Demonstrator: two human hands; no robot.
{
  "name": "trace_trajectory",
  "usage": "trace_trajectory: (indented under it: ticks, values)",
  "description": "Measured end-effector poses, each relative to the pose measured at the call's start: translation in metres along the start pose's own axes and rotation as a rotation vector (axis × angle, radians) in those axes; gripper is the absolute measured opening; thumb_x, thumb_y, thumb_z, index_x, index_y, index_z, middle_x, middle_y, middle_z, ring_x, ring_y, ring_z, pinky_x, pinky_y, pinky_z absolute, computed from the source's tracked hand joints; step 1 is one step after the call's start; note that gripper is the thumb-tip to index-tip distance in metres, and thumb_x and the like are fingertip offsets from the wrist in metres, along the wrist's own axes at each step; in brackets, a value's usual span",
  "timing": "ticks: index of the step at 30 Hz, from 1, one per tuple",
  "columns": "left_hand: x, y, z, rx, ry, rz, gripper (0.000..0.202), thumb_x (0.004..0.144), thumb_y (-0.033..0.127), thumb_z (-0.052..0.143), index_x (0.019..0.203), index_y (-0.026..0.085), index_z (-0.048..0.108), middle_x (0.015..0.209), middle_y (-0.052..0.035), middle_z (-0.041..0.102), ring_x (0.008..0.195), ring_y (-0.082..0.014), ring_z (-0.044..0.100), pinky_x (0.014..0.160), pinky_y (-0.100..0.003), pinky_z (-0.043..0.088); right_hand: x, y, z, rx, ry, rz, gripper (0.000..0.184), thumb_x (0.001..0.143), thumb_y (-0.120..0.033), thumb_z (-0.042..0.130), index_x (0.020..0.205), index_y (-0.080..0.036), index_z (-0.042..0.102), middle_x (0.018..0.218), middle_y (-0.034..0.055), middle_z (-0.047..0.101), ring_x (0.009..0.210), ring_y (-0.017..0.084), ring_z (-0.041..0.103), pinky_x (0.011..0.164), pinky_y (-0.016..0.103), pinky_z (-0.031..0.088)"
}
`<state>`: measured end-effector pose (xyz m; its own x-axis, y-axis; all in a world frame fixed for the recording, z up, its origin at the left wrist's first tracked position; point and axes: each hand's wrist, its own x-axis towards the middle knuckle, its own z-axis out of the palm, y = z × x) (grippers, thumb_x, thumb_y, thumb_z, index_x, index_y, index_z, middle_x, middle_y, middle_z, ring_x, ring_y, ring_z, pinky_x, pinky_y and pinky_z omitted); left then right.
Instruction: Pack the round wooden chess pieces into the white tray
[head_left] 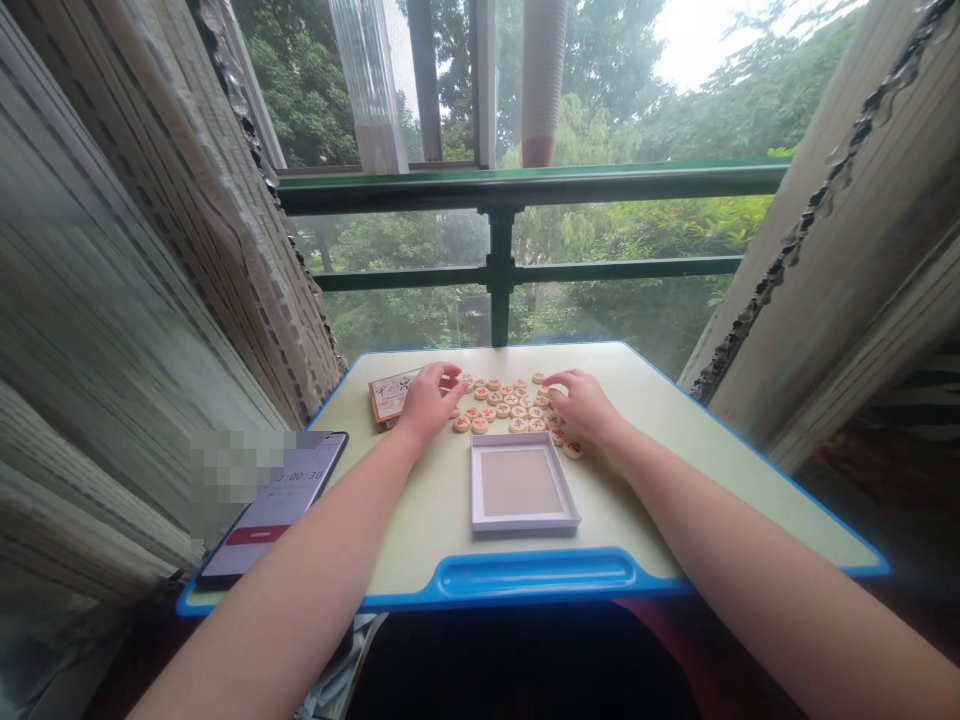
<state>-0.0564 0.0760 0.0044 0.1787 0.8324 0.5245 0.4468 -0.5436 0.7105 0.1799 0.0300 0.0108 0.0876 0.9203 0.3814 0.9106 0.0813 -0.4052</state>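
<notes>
Several round wooden chess pieces (506,402) with red markings lie scattered on the far half of a pale green table (675,470) with a blue rim. My left hand (429,398) rests at the left edge of the pile, fingers curled down over the pieces. My right hand (581,402) rests at the right edge, fingers spread low over them. An empty white box tray (523,482) sits just in front of the pile, between my forearms. A printed box lid (390,396) lies partly under my left hand.
A phone (279,500) showing a timer lies at the table's left front. A blue groove (536,574) runs along the near edge. Woven blinds hang on both sides; a window with a green railing (525,185) stands behind the table.
</notes>
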Motion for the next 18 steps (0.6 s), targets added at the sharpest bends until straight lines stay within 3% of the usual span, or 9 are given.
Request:
trace_trajectory:
  ticks: [5, 11, 14, 18]
  values:
    - [-0.002, 0.002, 0.004, -0.090, -0.037, -0.015, 0.025, 0.067, 0.019, 0.066, 0.089, 0.014, 0.055, 0.091, -0.0070, 0.057, 0.077, -0.0144, 0.061, 0.067, -0.028, 0.055, -0.005, -0.012, -0.002, 0.141, 0.050, -0.110, 0.025, 0.079, -0.019, 0.048, 0.094, -0.016, 0.067, 0.098, 0.0085, 0.064, 0.093, 0.018, 0.056, 0.086, 0.030, 0.041]
    - [-0.010, 0.009, 0.012, -0.075, -0.119, 0.233, 0.022, 0.069, 0.021, 0.066, 0.089, 0.016, 0.058, 0.090, -0.0052, 0.057, 0.075, -0.0134, 0.061, 0.072, -0.031, 0.055, -0.020, -0.036, -0.002, 0.261, -0.095, -0.306, 0.020, 0.080, -0.030, 0.054, 0.084, -0.018, 0.069, 0.079, 0.0033, 0.069, 0.075, 0.016, 0.057, 0.074, 0.028, 0.042]
    - [-0.015, 0.015, 0.015, -0.042, -0.112, 0.300, 0.030, 0.069, 0.023, 0.067, 0.097, 0.018, 0.056, 0.092, -0.0052, 0.060, 0.081, -0.0151, 0.062, 0.076, -0.032, 0.054, -0.024, -0.042, -0.004, 0.340, -0.175, -0.308, 0.025, 0.082, -0.035, 0.052, 0.093, -0.019, 0.069, 0.082, 0.0031, 0.070, 0.074, 0.015, 0.059, 0.071, 0.027, 0.042]
    - [-0.020, 0.024, 0.018, -0.002, -0.073, 0.372, 0.037, 0.070, 0.025, 0.068, 0.104, 0.019, 0.053, 0.091, -0.0042, 0.063, 0.083, -0.0156, 0.061, 0.078, -0.032, 0.052, -0.026, -0.048, -0.006, 0.499, -0.220, -0.180, 0.032, 0.083, -0.040, 0.049, 0.096, -0.019, 0.069, 0.088, 0.0040, 0.070, 0.080, 0.017, 0.062, 0.073, 0.027, 0.044]
